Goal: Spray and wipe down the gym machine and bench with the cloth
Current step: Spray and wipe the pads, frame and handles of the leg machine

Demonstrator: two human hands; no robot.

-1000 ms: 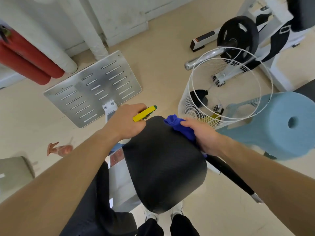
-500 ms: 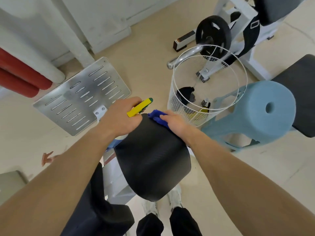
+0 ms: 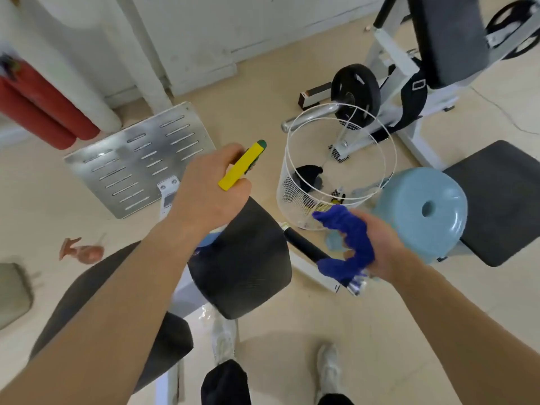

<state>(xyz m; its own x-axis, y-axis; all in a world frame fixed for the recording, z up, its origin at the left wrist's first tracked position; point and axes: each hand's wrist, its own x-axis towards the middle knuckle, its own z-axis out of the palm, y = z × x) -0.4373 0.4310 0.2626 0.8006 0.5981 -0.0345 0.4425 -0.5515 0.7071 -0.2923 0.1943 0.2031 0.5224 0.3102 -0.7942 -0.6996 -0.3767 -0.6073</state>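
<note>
Step in hand, at a guess: changeover between surfaces, no wiping contact at present. Nearest, pale shoes (image 3: 328, 366) on smooth beige floor (image 3: 380, 331). At near left, dark padded seat (image 3: 172, 343), matte, rounded at the edge. Just beyond, fat black roll pad (image 3: 242, 258), finely ribbed vinyl, barrel-shaped, low in the middle. Above its far left edge, left hand (image 3: 209, 191), fingers curled round a spray bottle (image 3: 239, 171) with hard yellow head and green tip, nozzle pointing far and right. Off to the right of the pad, right hand (image 3: 382, 247), fingers gripping a crumpled blue cloth (image 3: 350, 235), soft, bunched into a rope-like curl, touching no surface. Under that cloth, a black foam-sleeved bar (image 3: 304, 244). Farther out: white wire basket (image 3: 292, 197), round and open-topped; light-blue plastic stool (image 3: 409, 194), glossy, with a hole in its round top; flat black bench pad (image 3: 502, 200) at far right; slotted bare-metal plate (image 3: 137, 162) at left. Farthest, black weight plate (image 3: 356, 92), round and slotted. Next move probably calls for aiming the nozzle at a fresh pad, squeezing, then spreading the cloth flat for broad strokes.
</note>
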